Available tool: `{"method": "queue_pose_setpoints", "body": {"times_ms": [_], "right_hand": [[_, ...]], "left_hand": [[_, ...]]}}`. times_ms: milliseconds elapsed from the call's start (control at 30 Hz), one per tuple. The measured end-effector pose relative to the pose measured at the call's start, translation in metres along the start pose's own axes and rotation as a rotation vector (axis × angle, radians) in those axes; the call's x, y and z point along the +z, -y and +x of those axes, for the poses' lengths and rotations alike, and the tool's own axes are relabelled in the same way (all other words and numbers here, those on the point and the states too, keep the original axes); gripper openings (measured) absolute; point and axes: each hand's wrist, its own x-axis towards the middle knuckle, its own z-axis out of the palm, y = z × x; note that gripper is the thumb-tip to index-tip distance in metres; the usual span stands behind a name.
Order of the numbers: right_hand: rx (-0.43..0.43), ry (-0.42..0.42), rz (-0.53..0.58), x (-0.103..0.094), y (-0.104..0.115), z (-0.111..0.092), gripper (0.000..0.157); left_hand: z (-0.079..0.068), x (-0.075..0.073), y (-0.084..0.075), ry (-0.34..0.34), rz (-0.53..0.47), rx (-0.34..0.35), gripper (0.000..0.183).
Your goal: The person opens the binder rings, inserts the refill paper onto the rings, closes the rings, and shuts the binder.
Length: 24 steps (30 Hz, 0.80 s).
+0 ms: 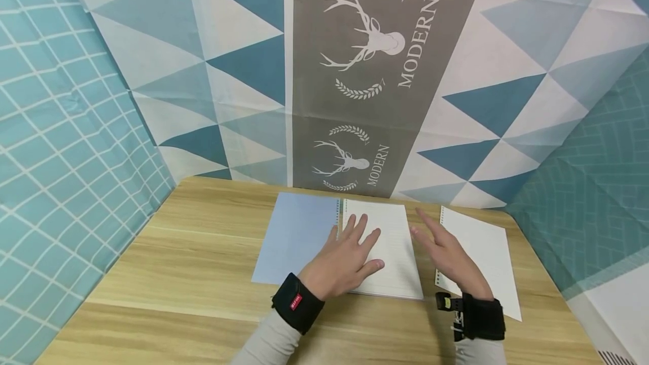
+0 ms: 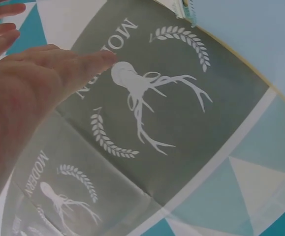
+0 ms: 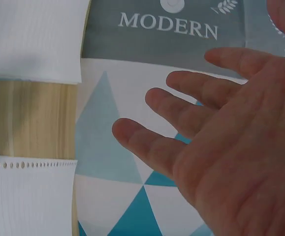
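Note:
A spiral-bound notebook lies open on the wooden table, its light blue cover [image 1: 299, 235] turned to the left and its lined white page [image 1: 392, 241] to the right. Over the page and binding is my left hand [image 1: 345, 258], fingers spread and straight. A loose white sheet [image 1: 484, 252] with punched holes along its left edge lies to the right of the notebook. My right hand [image 1: 453, 255] hovers between page and sheet with fingers extended; in the right wrist view its palm [image 3: 240, 147] shows nothing held.
The wooden table [image 1: 203, 275] backs onto a patterned cloth [image 1: 243, 72] with deer heads and triangles. A teal checked cloth [image 1: 61, 106] hangs at the left and a green one [image 1: 593, 201] at the right. Black bands [image 1: 298, 303] wrap both wrists.

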Motion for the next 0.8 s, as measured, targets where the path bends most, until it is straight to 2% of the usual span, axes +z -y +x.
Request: {"method": "queue_pose_setpoints", "body": {"times_ms": [467,800], "right_hand": [[0.042,-0.077,-0.048,-0.022,0.000,-0.016,0.078],[0.120,-0.109,-0.103,-0.039,-0.004,-0.028,0.083]], "left_hand": [[-0.002,-0.002,-0.024,0.063,0.032,0.037,0.068],[-0.004,0.001,-0.038,0.051,0.088,0.097,0.066]]}}
